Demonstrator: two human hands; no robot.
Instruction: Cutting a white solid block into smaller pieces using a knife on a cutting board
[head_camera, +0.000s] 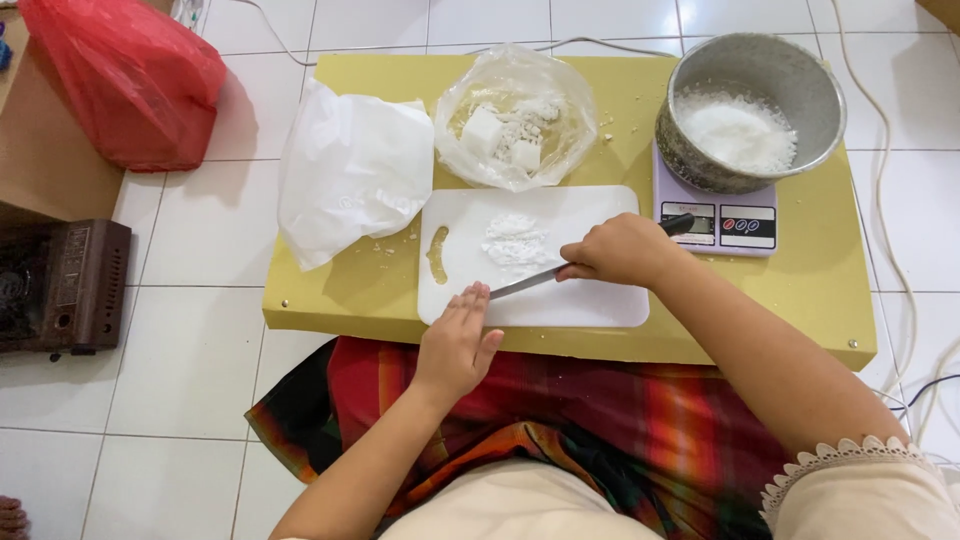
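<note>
Two bare hands are seen over a white cutting board (590, 300) laid on a low yellow table (820, 290). The right hand (620, 250) is closed around the black handle of a knife (530, 281), whose blade is pointed toward eight o'clock and lies flat near the board's lower edge. The left hand (458, 340) is held open and flat, fingers together, with the fingertips resting on the board's near edge, just beside the blade tip; nothing is gripped by it.

A small heap of white chopped crumbs (515, 238) is found on the board at about eleven o'clock from the right hand, apart from the blade. A brownish smear (438, 254) is seen at the board's nine o'clock end.

At twelve o'clock from the board, an opened clear plastic bag (515, 115) is set, with white blocks and crumbs inside. At ten o'clock, a crumpled white plastic bag (350, 170) lies partly over the table's left edge. At two o'clock, a metal bowl (750, 70) holding white grated material is placed on a small digital kitchen scale (720, 222).

Off the table, at ten o'clock on the tiled floor, a red plastic bag (125, 80) is seen, and a dark brown box-shaped appliance (60, 285) at nine o'clock. A striped red and green cloth (620, 420) is spread over the person's lap.
</note>
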